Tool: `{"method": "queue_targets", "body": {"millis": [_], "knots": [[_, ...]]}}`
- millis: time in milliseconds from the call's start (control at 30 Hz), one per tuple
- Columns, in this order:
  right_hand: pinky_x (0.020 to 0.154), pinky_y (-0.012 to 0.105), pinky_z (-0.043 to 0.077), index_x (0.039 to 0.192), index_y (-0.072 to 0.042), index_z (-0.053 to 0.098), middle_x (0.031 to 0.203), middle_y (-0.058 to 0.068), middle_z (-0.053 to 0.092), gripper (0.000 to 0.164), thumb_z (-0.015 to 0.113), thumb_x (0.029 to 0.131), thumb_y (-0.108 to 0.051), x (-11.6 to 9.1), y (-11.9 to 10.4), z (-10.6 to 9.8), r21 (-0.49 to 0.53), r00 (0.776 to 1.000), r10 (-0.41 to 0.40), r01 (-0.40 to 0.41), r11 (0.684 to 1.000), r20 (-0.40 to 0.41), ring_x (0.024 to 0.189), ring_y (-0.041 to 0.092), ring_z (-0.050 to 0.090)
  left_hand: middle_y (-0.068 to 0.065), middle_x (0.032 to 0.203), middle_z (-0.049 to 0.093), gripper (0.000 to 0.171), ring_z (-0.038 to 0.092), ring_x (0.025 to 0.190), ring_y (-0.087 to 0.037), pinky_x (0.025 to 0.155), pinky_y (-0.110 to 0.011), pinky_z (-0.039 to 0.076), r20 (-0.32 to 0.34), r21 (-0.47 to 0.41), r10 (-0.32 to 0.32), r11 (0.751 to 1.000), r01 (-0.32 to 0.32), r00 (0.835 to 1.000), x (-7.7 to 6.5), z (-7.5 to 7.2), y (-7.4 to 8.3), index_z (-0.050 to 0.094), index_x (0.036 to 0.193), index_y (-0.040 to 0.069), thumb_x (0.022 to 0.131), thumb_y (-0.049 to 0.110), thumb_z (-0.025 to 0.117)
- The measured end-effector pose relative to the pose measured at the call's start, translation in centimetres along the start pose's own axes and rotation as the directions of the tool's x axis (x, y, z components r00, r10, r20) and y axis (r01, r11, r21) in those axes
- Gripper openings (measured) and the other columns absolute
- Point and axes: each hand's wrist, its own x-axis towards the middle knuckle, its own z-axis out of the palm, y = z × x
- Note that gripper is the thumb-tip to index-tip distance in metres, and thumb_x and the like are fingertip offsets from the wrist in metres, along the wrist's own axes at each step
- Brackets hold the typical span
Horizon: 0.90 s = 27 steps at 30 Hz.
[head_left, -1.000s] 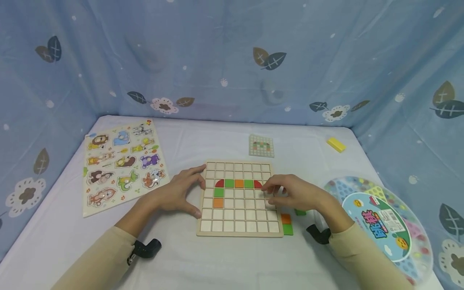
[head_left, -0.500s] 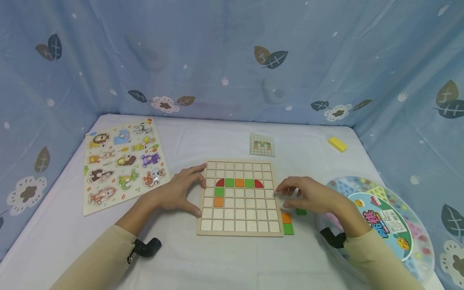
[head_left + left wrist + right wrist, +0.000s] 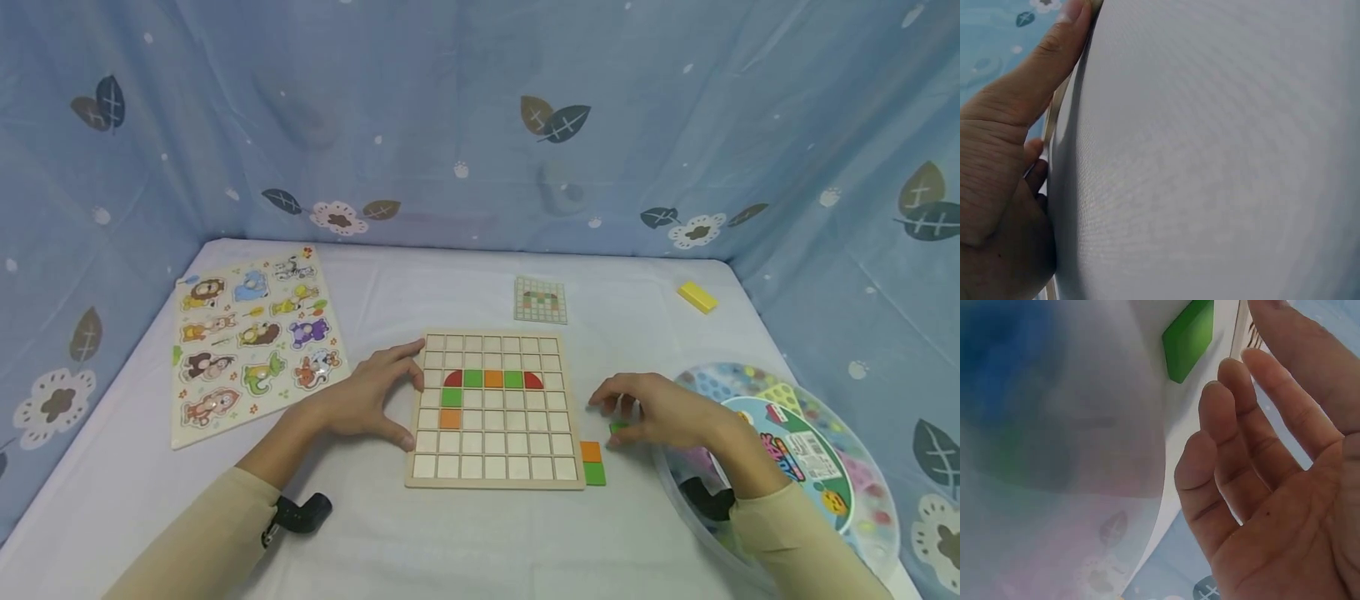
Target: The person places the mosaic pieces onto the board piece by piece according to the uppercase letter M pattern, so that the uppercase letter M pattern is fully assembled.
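Note:
A wooden grid board (image 3: 495, 483) lies in the middle of the table. Set in it are a row of green and orange square tiles with a red rounded tile (image 3: 453, 379) at either end, plus a green tile (image 3: 452, 397) and an orange tile (image 3: 450, 418) down the left. My left hand (image 3: 365, 396) rests along the board's left edge, thumb and fingertips at the rim. To the right of the board, my right hand (image 3: 660, 408) hovers with loosely bent fingers, nothing between them, around a green tile (image 3: 1191, 340) on the table.
Beside the board's lower right corner lie an orange tile (image 3: 591, 452) and a green tile (image 3: 595, 474). A small pattern card (image 3: 540, 300) lies behind the board. An animal puzzle (image 3: 258, 333) is at left, a round clear package (image 3: 862, 467) at right, a yellow block (image 3: 697, 297) beyond.
My right hand has moved away from the red rounded tile at the row's right end, rightward off the board to the loose green tile. My left hand has stayed at the board's edge.

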Motion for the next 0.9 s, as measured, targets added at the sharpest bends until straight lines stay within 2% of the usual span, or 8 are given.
{"method": "queue_targets", "body": {"millis": [200,467,700,900], "knots": [[0.076,0.031,0.054,0.118,-0.018,0.065,0.099,-0.004,0.063,0.046,0.089,0.079,-0.021,-0.14,0.21,-0.02,0.011,0.999,0.033,-0.034,0.999,0.039,0.09,0.016,0.059,-0.006,0.173,0.014,0.075,0.018,0.155,-0.039,0.119,-0.069,0.016,0.01,-0.006,-0.021,1.0,0.021,1.0,0.0,0.1,-0.05,0.056,0.115,0.029,0.058,0.061,0.093],[0.073,0.028,0.052,0.113,-0.018,0.059,0.095,-0.002,0.061,0.047,0.089,0.077,-0.011,-0.17,0.62,0.13,0.037,0.993,0.089,-0.092,0.995,0.076,0.089,0.018,0.058,-0.006,0.173,0.015,0.075,0.018,0.155,-0.04,0.119,-0.07,0.016,0.003,-0.006,-0.014,1.0,0.014,1.0,0.01,-0.08,0.09,0.056,0.114,0.028,0.058,0.061,0.093],[0.074,0.029,0.052,0.11,-0.018,0.061,0.093,-0.004,0.061,0.034,0.083,0.085,-0.012,0.0,0.73,0.18,0.005,0.997,0.047,-0.048,0.999,0.061,0.087,0.013,0.057,-0.007,0.173,0.014,0.076,0.016,0.156,-0.04,0.118,-0.071,0.014,0.007,-0.004,-0.013,1.0,0.013,1.0,-0.02,-0.08,0.03,0.056,0.115,0.028,0.058,0.062,0.093],[0.077,0.028,0.054,0.116,-0.018,0.062,0.105,-0.006,0.065,0.027,0.075,0.093,-0.013,-0.03,0.5,-0.05,0.031,1.0,0.007,-0.008,0.999,0.015,0.093,0.012,0.061,-0.008,0.172,0.015,0.076,0.017,0.155,-0.042,0.118,-0.073,0.015,0.002,0.002,-0.003,1.0,0.003,1.0,-0.05,-0.12,0.07,0.056,0.116,0.027,0.059,0.062,0.092]]}}
